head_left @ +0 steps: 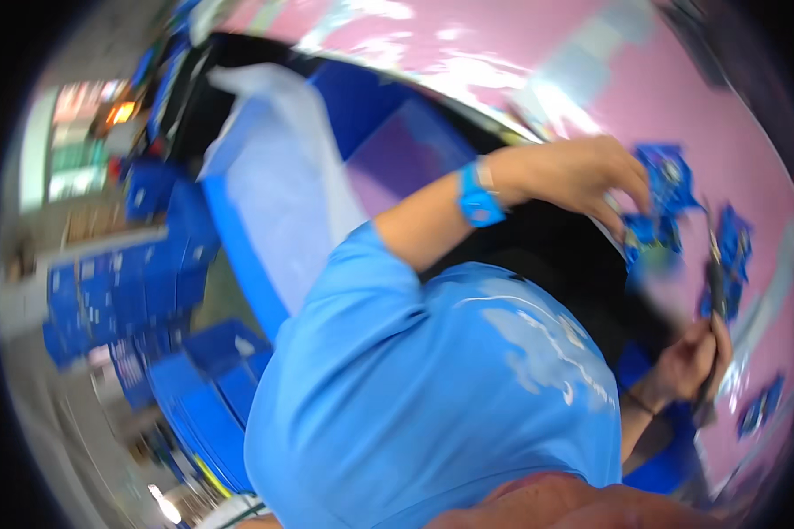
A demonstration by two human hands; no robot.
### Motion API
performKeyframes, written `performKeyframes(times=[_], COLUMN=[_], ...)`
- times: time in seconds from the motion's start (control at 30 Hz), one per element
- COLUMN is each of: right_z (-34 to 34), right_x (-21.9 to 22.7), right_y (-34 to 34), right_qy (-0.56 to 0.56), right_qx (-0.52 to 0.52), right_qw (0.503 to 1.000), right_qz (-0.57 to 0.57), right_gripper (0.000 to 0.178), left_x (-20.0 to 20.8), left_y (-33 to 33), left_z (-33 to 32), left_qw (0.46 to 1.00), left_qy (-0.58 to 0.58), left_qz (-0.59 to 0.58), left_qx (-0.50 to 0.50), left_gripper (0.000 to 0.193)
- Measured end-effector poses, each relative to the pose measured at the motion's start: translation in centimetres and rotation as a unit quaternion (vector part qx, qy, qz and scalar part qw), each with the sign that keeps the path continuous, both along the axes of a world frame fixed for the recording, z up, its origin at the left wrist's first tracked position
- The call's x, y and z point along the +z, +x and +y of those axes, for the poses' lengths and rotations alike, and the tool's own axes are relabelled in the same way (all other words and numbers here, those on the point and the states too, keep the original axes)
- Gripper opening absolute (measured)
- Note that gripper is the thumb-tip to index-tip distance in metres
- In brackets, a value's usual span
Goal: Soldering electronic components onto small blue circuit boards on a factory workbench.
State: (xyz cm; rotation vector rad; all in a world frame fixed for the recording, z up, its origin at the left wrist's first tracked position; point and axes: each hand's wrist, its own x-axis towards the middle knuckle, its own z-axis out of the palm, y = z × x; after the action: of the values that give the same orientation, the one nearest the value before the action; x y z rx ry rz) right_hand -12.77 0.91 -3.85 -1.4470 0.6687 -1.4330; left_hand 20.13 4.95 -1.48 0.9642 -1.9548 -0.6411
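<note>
Several packets (669, 176) dot the pink tabletop (723, 115), blue bins (132, 286) standing apart.

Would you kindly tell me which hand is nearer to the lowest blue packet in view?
Right: in view, the right hand sits up and left of the packet; the left hand is much farther up.
</note>
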Motion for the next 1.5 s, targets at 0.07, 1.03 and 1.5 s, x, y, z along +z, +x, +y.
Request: performKeyframes(times=[0.07, 1.03, 1.5], right_z=[0.3, -1.1, 0.6], right_x=[1.1, 0.6, 2.1], right_y=[1.8, -0.1, -0.7], right_qy=[-0.185, -0.066, -0.066], right_qx=[-0.041, 0.01, 0.009], right_qw=[0.979, 0.996, 0.997], right_qz=[0.082, -0.062, -0.045], right_gripper=[0.025, 0.027, 0.025], left_x=[0.7, 7.4, -6.8], left_y=[-0.6, 21.0, 26.5], left_z=[0.8, 32.8, 37.7], left_qw=[0.998, 0.443, 0.407], left_qy=[-0.022, 0.026, 0.107], left_qz=[-0.038, -0.405, -0.361], left_qx=[0.035, 0.799, 0.832], left_gripper=[0.038, 0.014, 0.019])
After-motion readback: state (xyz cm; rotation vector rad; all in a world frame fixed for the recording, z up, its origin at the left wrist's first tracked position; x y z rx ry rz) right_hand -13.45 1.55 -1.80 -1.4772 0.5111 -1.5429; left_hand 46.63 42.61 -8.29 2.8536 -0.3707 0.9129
